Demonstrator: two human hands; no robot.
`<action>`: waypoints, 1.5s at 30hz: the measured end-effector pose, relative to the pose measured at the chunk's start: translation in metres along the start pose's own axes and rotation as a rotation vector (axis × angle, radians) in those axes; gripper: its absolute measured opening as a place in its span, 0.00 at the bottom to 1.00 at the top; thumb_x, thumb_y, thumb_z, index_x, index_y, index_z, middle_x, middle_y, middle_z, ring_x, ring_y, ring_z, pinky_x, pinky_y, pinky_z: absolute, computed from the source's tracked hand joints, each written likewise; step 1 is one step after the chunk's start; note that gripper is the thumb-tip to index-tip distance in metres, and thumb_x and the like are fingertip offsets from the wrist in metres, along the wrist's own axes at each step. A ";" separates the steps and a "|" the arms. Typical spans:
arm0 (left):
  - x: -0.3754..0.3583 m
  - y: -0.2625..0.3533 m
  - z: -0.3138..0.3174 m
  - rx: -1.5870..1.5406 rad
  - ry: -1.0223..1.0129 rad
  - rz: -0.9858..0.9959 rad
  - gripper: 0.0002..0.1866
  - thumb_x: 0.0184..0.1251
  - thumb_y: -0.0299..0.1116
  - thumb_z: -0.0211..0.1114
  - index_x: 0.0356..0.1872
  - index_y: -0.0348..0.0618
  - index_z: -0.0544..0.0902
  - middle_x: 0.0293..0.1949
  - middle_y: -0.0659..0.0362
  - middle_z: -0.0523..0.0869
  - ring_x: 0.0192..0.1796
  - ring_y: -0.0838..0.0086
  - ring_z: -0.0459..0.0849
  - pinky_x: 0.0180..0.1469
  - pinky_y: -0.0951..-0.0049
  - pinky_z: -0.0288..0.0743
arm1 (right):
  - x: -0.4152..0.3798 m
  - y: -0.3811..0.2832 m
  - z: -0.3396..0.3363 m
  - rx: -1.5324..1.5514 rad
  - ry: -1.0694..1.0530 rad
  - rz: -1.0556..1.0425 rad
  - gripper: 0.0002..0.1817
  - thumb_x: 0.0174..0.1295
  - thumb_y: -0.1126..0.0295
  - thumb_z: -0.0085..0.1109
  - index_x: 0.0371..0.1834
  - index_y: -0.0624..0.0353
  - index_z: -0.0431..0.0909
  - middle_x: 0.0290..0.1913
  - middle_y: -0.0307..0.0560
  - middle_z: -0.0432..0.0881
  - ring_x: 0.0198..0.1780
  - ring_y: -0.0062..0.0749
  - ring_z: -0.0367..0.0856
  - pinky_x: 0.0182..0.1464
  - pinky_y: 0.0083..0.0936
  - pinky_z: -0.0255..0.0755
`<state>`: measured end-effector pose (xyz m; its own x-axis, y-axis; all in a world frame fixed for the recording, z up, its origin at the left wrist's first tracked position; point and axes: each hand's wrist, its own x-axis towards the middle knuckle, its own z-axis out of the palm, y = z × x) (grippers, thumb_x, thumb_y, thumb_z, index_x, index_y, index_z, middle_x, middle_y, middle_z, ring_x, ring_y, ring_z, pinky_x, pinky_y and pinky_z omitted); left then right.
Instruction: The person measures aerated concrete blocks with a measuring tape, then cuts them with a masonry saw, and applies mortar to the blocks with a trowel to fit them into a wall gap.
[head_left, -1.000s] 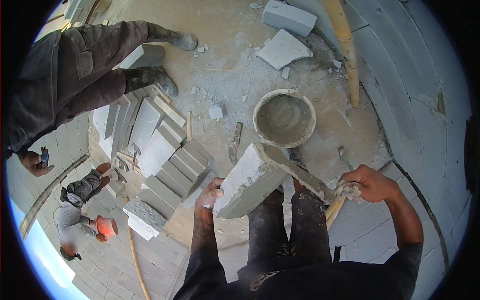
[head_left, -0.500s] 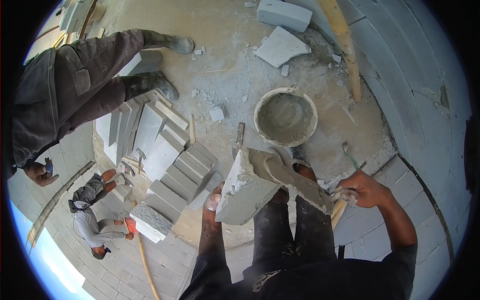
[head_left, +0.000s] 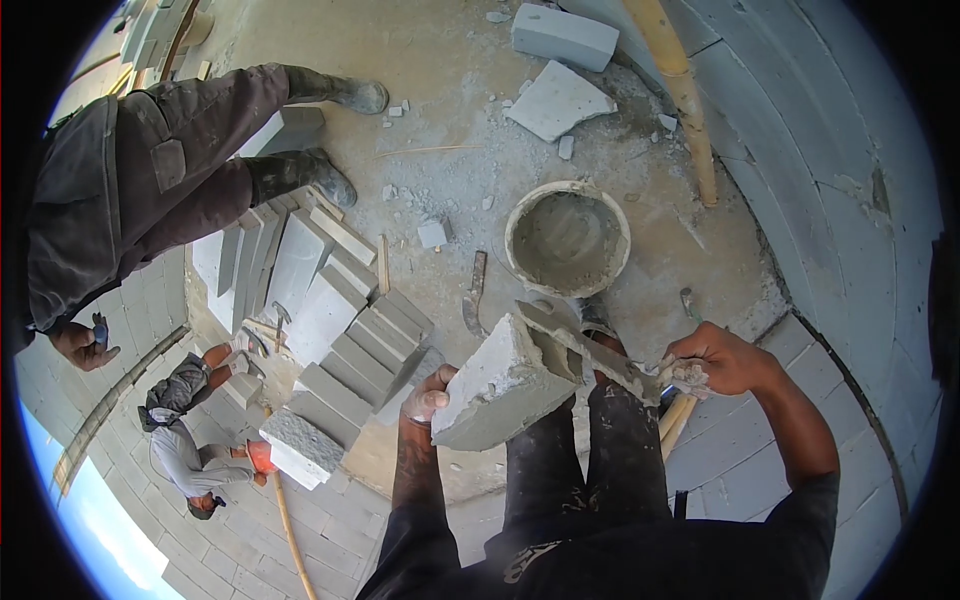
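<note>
Since half a second ago the trowel point(head_left: 585, 350) has slid back across the mortared end of the block point(head_left: 500, 385), leaving a scraped groove where the mortar sat heaped, and the block tilts a bit flatter now. It's held in the air above the person's knees, left hand point(head_left: 428, 398) gripping its lower edge and right hand point(head_left: 715, 360) clenched around the trowel handle. Just beyond sits the mortar bucket point(head_left: 568, 238), with stacked blocks point(head_left: 330, 330) to the left beside a standing co-worker point(head_left: 150, 180).
</note>
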<state>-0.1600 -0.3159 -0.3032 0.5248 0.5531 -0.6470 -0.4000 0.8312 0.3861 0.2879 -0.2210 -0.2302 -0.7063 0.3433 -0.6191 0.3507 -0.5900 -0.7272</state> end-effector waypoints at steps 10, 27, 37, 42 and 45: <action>-0.015 -0.013 -0.014 -0.029 0.060 -0.068 0.27 0.37 0.43 0.72 0.38 0.37 0.76 0.37 0.54 0.81 0.40 0.70 0.77 0.46 0.70 0.68 | -0.017 0.004 0.018 0.071 -0.040 -0.296 0.11 0.59 0.67 0.54 0.35 0.66 0.77 0.23 0.53 0.78 0.22 0.42 0.75 0.28 0.27 0.68; -0.030 -0.035 -0.012 -0.188 0.325 -0.121 0.20 0.40 0.40 0.73 0.33 0.43 0.76 0.37 0.58 0.81 0.39 0.70 0.78 0.44 0.72 0.73 | 0.144 0.209 0.064 -0.975 0.577 0.594 0.09 0.53 0.70 0.51 0.34 0.59 0.79 0.32 0.51 0.82 0.37 0.38 0.83 0.39 0.29 0.77; -0.016 -0.030 0.010 -0.176 0.033 -0.001 0.24 0.39 0.42 0.72 0.37 0.35 0.78 0.38 0.53 0.82 0.43 0.66 0.77 0.47 0.68 0.69 | -0.008 0.079 0.035 0.170 0.340 0.450 0.11 0.54 0.69 0.52 0.35 0.66 0.78 0.30 0.53 0.79 0.31 0.33 0.78 0.38 0.27 0.71; -0.015 -0.007 0.028 -0.090 -0.068 -0.042 0.26 0.39 0.44 0.72 0.35 0.33 0.80 0.40 0.49 0.82 0.45 0.63 0.77 0.51 0.65 0.66 | -0.009 -0.001 0.032 0.031 0.313 0.139 0.09 0.53 0.71 0.55 0.32 0.66 0.76 0.22 0.47 0.77 0.26 0.33 0.77 0.32 0.27 0.69; -0.008 0.015 0.043 -0.019 -0.154 -0.076 0.27 0.38 0.46 0.72 0.34 0.31 0.81 0.41 0.47 0.82 0.47 0.61 0.77 0.54 0.63 0.64 | -0.008 -0.031 0.020 -0.476 0.320 0.066 0.07 0.54 0.72 0.54 0.28 0.67 0.74 0.18 0.56 0.72 0.21 0.44 0.72 0.27 0.30 0.65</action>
<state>-0.1383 -0.3052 -0.2635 0.6624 0.4921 -0.5648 -0.3683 0.8705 0.3266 0.2705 -0.2201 -0.1964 -0.4786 0.5643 -0.6727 0.6778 -0.2496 -0.6916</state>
